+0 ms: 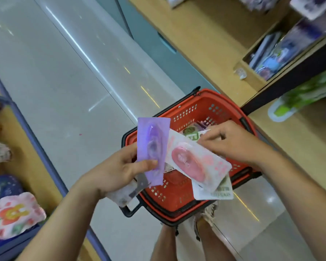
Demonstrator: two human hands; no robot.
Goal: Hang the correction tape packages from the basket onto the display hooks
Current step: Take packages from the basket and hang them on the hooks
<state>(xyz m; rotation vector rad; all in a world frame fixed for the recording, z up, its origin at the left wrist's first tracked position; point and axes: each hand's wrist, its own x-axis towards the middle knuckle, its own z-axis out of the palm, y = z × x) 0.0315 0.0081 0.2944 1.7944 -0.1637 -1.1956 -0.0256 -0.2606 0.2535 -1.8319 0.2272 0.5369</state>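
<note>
While the red basket (186, 113) stands on the floor beside the wooden shelving (205, 34), both hands work just above it, probably so that a dropped pack falls back inside. The left hand (119, 166) grips a purple correction tape package (152, 147) upright, with the thumb pressed on its front and the fingers curled behind it. A greyish pack (124, 194) sticks out under the same hand. I judge that this hand collects packs for hanging. The right hand (231, 142) pinches the upper end of a pink correction tape package (194, 162) with curled fingers, and at least one more pack lies under it. More packs (191, 133) remain in the basket, partly hidden by the hands. The hooks themselves I cannot make out, because the hanging goods (312, 6) at the upper right are blurred and cut off.
</note>
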